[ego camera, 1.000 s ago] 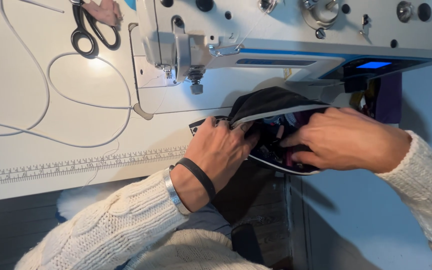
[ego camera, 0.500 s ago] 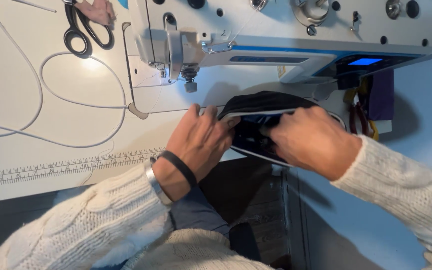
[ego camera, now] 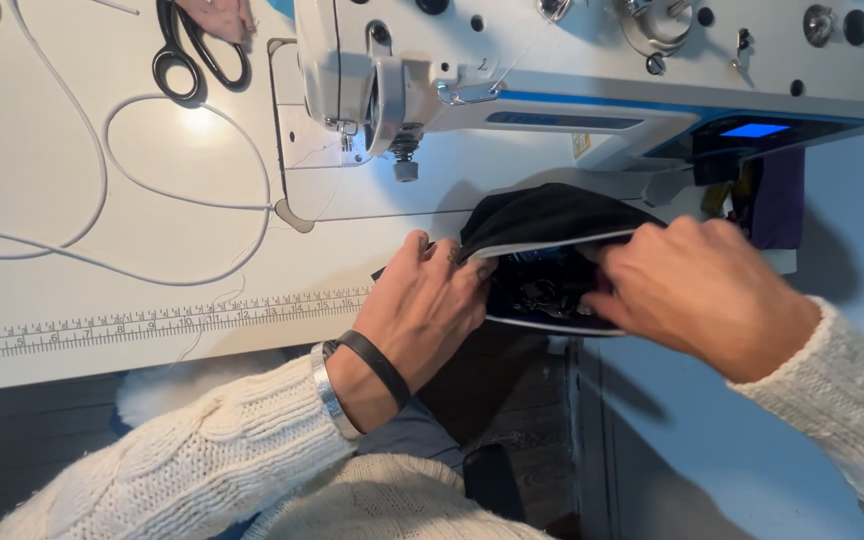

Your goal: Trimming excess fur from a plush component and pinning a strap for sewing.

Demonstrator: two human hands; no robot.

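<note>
A black fabric piece (ego camera: 542, 215) with a white edge lies at the front edge of the white table (ego camera: 102, 240), below the white sewing machine (ego camera: 512, 70). My left hand (ego camera: 422, 310) grips its left side, fingers curled over the edge. From the right, my right hand (ego camera: 692, 290) holds the fabric, fingers tucked into the dark opening. Both wrists wear cream knitted sleeves; the left has a black band and a metal bracelet.
The machine's needle and presser foot (ego camera: 404, 160) stand just above left of the fabric. Black scissors (ego camera: 192, 55) lie at the top left. A white cord (ego camera: 152, 190) loops across the table. A printed ruler (ego camera: 152, 322) runs along the front edge. Blue wall at right.
Both hands have shifted slightly left with the fabric, and the right hand has pushed further into it. The view moved a little.
</note>
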